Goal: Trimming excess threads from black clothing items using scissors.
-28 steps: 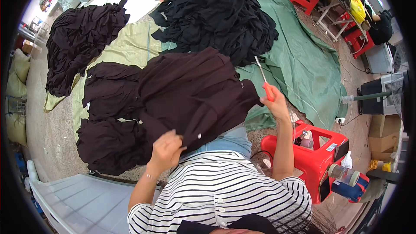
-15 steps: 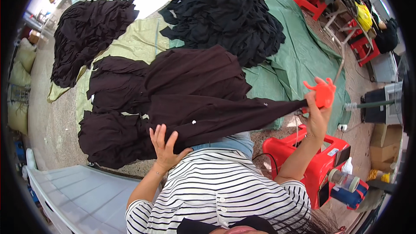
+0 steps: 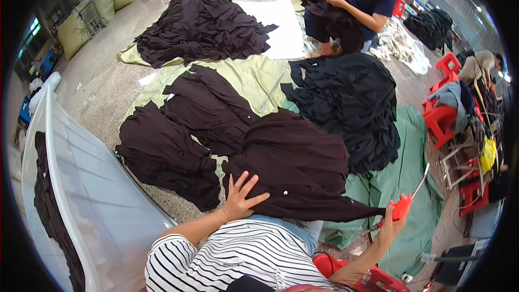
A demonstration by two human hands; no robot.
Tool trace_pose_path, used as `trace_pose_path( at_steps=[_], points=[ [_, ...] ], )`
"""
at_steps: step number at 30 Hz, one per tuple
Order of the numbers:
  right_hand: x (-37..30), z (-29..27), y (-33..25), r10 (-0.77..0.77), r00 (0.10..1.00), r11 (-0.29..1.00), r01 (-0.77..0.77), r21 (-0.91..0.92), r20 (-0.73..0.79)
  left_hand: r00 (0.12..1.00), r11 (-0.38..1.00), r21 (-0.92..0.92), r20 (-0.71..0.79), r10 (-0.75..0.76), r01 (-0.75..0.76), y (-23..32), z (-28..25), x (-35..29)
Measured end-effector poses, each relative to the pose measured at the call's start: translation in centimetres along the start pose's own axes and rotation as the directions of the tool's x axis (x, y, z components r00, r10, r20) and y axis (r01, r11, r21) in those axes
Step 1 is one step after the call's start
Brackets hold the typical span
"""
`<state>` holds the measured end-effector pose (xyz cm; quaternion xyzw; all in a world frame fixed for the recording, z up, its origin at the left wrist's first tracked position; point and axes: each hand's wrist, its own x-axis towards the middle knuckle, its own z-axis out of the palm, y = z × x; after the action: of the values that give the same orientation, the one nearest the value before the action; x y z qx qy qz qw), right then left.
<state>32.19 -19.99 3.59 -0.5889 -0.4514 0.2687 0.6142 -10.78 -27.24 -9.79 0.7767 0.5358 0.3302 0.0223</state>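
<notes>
A dark brown garment (image 3: 294,167) lies across my lap, with a small white spot (image 3: 285,192) on it. My left hand (image 3: 243,199) rests on its near left part, palm down with fingers spread. On the right, my right hand (image 3: 390,226) grips the tapering end of the garment, pulled out sideways. The same hand also holds a red-orange hand tool (image 3: 401,207) with a thin pale rod sticking out; its exact kind is unclear. More dark brown garments (image 3: 167,154) lie in stacks just beyond and left of my left hand.
A dark brown heap (image 3: 203,27) and a black heap (image 3: 346,103) lie on yellow and green sheets (image 3: 411,184). Far off, another person (image 3: 373,0) handles dark cloth. A pale bin (image 3: 102,173) stands left; red stools (image 3: 440,121) stand right.
The view has swung to show more of the far room and the other person. My left hand still lies on the garment, and my right still holds its end and the tool.
</notes>
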Motion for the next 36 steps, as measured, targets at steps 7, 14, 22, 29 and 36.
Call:
trace_pose_path(
  at_steps=[7,14,22,29,36],
  points=[
    [-1.6,2.2,0.0,-0.366,0.915,0.801,0.215,-0.559,-0.172,0.978,0.982,-0.171,-0.18,-0.11,0.079,2.1,-2.9,2.5],
    [-1.1,0.9,-3.8,-0.494,0.814,0.752,0.222,-0.621,-0.307,0.915,0.643,-0.667,0.379,-0.14,0.375,5.5,-18.6,11.4],
    [10.2,10.0,-6.6,-0.708,0.691,0.608,0.494,-0.622,-0.143,0.882,0.649,-0.599,0.365,-0.299,0.468,-4.7,-13.8,22.4],
    [8.7,12.3,0.2,-0.219,0.964,0.801,0.265,-0.537,0.15,0.967,0.993,-0.055,-0.228,-0.112,0.102,-5.3,-0.7,20.2],
    [-1.0,7.3,3.5,0.048,0.968,0.826,0.101,-0.555,0.247,0.937,0.925,-0.185,-0.173,0.302,-0.332,3.3,1.0,17.6]
  ],
)
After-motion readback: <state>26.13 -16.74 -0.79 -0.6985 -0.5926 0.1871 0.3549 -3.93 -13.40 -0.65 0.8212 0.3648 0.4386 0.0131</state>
